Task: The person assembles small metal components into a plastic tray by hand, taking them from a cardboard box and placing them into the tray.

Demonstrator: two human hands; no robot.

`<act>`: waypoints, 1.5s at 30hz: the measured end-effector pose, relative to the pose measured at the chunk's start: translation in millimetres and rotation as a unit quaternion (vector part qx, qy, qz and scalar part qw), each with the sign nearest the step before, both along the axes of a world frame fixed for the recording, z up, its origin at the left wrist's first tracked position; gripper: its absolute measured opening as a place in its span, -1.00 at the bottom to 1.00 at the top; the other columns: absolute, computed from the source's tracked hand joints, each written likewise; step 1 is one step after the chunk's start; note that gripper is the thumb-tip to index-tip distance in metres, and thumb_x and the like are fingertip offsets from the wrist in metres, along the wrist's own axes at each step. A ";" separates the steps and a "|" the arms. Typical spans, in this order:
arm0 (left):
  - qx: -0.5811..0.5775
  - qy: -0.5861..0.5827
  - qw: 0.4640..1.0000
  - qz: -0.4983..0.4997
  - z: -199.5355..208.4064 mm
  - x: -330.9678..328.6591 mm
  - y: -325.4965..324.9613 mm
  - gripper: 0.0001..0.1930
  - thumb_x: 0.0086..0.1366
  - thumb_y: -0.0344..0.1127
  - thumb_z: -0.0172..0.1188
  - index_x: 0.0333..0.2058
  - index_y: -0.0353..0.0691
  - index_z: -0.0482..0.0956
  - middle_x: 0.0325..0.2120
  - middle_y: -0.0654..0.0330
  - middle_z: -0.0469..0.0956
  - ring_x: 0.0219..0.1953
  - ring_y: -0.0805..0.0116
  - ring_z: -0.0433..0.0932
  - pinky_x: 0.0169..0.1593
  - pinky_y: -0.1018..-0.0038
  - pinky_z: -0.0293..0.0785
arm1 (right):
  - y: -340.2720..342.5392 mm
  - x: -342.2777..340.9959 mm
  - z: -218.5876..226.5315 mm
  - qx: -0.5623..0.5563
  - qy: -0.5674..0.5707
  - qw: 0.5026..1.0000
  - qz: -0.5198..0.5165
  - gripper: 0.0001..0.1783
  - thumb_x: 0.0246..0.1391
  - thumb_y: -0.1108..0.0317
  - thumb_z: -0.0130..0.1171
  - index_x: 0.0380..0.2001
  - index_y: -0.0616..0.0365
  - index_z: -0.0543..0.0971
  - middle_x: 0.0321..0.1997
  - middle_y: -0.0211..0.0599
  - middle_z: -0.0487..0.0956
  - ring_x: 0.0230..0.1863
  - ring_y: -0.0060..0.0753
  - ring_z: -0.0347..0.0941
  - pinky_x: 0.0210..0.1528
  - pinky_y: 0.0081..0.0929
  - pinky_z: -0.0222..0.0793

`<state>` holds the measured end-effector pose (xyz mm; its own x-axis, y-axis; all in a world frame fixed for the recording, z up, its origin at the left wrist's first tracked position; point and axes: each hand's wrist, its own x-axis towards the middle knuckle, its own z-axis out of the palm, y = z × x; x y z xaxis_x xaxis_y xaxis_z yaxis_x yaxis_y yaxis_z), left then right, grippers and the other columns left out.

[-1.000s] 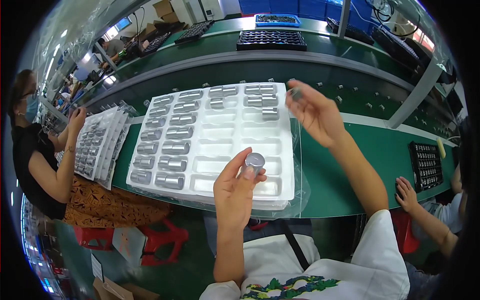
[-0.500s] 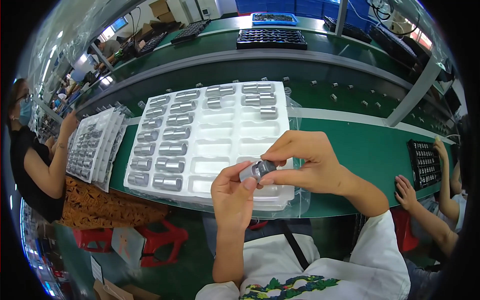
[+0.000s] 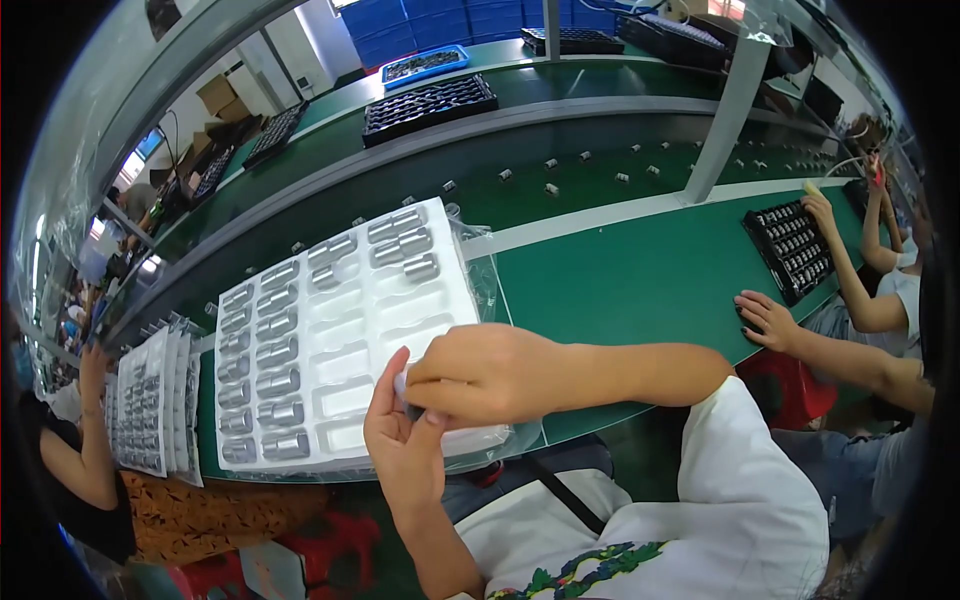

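Observation:
Both my hands meet over the lower right part of a white moulded tray [image 3: 405, 331]. My left hand [image 3: 405, 450] is closed around a small silver metal cylinder [image 3: 400, 384], thumb and fingers pressing its sides. Across the top of it lies my right hand [image 3: 490, 372], its fingers bent down and closed on the same part, hiding most of it. Silver cylinders [image 3: 278, 381] fill the tray's two left columns. The two right columns hold several more at the far end, with bare pockets nearer me.
Stacked white trays [image 3: 142, 400] with cylinders stand at left, beside a person in black [image 3: 85, 460]. To the right, another person's hand [image 3: 768, 320] rests near a black tray [image 3: 790, 250]. Small metal parts [image 3: 551, 189] sit on the green conveyor behind a slanted post [image 3: 722, 120].
The view has swung right, so the tray appears further left. My right hand has turned over the cylinder, covering its dark end, which showed before.

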<state>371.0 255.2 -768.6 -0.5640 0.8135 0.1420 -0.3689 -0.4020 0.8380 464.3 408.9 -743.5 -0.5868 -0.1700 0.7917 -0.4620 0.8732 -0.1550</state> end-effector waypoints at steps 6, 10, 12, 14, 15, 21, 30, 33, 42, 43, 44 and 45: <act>-0.014 -0.018 0.999 -0.031 -7.6 -15.3 -7.9 -0.48 0.21 -0.52 0.31 0.13 -0.53 0.39 -0.04 0.02 0.54 -0.01 0.33 0.56 0.08 0.45 0.51 | -7.8 1.8 8.1 -0.010 -0.003 1.000 0.016 -0.67 -0.20 0.32 0.36 -0.31 0.22 0.57 -0.15 -0.19 0.61 -0.28 -0.17 0.57 -0.23 -0.34 0.51; -0.095 0.140 0.985 0.031 30.5 -15.1 8.4 -0.44 0.22 -0.40 0.36 0.17 -0.38 0.41 0.03 -0.04 0.50 0.03 0.31 0.52 0.01 0.46 0.53 | 17.7 -12.7 4.3 -0.043 0.064 0.997 -0.008 -0.63 -0.08 0.31 0.41 -0.18 0.21 0.59 -0.21 -0.19 0.60 -0.33 -0.20 0.55 -0.28 -0.35 0.51; -0.164 0.284 0.943 0.054 46.5 -28.2 24.3 -0.43 0.23 -0.32 0.37 0.19 -0.30 0.42 0.08 -0.08 0.46 0.03 0.30 0.50 -0.05 0.45 0.52 | 51.8 -23.2 -3.5 -0.152 0.079 0.979 -0.114 -0.60 -0.06 0.29 0.41 -0.13 0.18 0.59 -0.23 -0.18 0.63 -0.32 -0.18 0.57 -0.26 -0.35 0.52; -0.216 0.538 0.811 0.085 41.5 -76.6 46.3 -0.53 0.33 -0.32 0.20 0.19 -0.30 0.42 0.07 -0.02 0.50 0.01 0.17 0.53 -0.10 0.36 0.56 | 105.4 -34.7 -19.8 -0.270 0.027 0.929 -0.253 -0.56 -0.07 0.28 0.41 -0.10 0.19 0.59 -0.22 -0.18 0.67 -0.28 -0.15 0.59 -0.22 -0.34 0.53; -0.200 0.635 0.738 0.107 34.1 -108.5 60.3 -0.56 0.30 -0.34 0.19 0.15 -0.30 0.45 0.07 -0.04 0.50 0.01 0.07 0.53 -0.07 0.30 0.54 | 130.7 -38.8 -29.1 -0.315 -0.006 0.894 -0.318 -0.53 -0.09 0.27 0.41 -0.08 0.20 0.59 -0.20 -0.17 0.68 -0.26 -0.13 0.61 -0.19 -0.32 0.53; -0.310 0.740 0.575 0.157 11.8 -196.3 95.5 -0.64 0.13 -0.51 0.12 -0.06 -0.31 0.60 -0.04 -0.10 0.56 -0.04 -0.16 0.54 0.04 0.11 0.47 | 207.5 -45.6 -109.3 -0.248 -0.131 0.854 -0.439 -0.42 -0.15 0.19 0.43 -0.02 0.18 0.57 -0.18 -0.13 0.68 -0.16 -0.06 0.62 -0.04 -0.24 0.51; -0.287 0.726 0.620 0.080 29.3 -184.2 101.1 -0.72 0.11 -0.53 0.19 -0.16 -0.34 0.52 -0.24 -0.11 0.59 -0.13 -0.16 0.55 -0.06 0.16 0.46 | 248.9 -0.5 -132.8 -0.150 -0.020 0.840 -0.521 -0.58 -0.14 0.26 0.39 -0.18 0.23 0.59 -0.20 -0.08 0.54 -0.18 -0.03 0.51 -0.04 -0.24 0.46; -0.194 0.751 0.626 0.081 29.2 -198.5 98.9 -0.72 0.11 -0.51 0.22 -0.15 -0.35 0.53 -0.26 -0.08 0.56 -0.14 -0.12 0.53 -0.06 0.18 0.45 | 262.2 -2.5 -130.1 -0.233 -0.137 0.840 -0.471 -0.58 -0.13 0.22 0.44 -0.22 0.25 0.62 -0.30 -0.08 0.61 -0.26 -0.07 0.57 -0.10 -0.31 0.49; -0.250 0.741 0.617 0.085 23.3 -196.3 83.0 -0.64 0.15 -0.45 0.24 -0.04 -0.35 0.56 -0.07 -0.13 0.54 -0.15 -0.11 0.56 -0.04 0.28 0.48 | 220.3 -15.2 -92.0 -0.634 0.086 0.755 -0.143 -0.66 0.11 0.41 0.35 -0.07 0.30 0.56 -0.19 -0.31 0.66 -0.16 -0.47 0.60 -0.11 -0.57 0.46; -0.252 0.741 0.617 0.083 23.5 -195.7 81.6 -0.64 0.15 -0.45 0.24 -0.04 -0.35 0.56 -0.07 -0.13 0.54 -0.15 -0.11 0.56 -0.04 0.28 0.48 | 211.9 -18.8 -81.3 -0.674 0.090 0.729 -0.084 -0.66 0.15 0.40 0.32 -0.04 0.31 0.55 -0.19 -0.32 0.66 -0.14 -0.50 0.58 -0.12 -0.60 0.44; -0.253 0.715 0.641 0.115 28.6 -193.5 75.9 -0.60 0.17 -0.45 0.25 0.02 -0.33 0.53 -0.02 -0.13 0.53 -0.13 -0.04 0.58 -0.05 0.33 0.49 | 194.1 -25.6 -62.7 -0.701 0.074 0.707 -0.055 -0.64 0.24 0.39 0.23 0.06 0.31 0.50 -0.16 -0.31 0.64 -0.13 -0.54 0.55 -0.14 -0.65 0.40; -0.250 0.686 0.668 0.142 32.5 -185.1 73.0 -0.56 0.19 -0.44 0.26 0.08 -0.31 0.51 0.03 -0.12 0.53 -0.12 0.03 0.60 -0.06 0.38 0.50 | 182.8 -24.9 -51.2 -0.703 0.072 0.705 -0.059 -0.64 0.24 0.39 0.23 0.06 0.31 0.50 -0.16 -0.31 0.64 -0.13 -0.54 0.55 -0.14 -0.65 0.40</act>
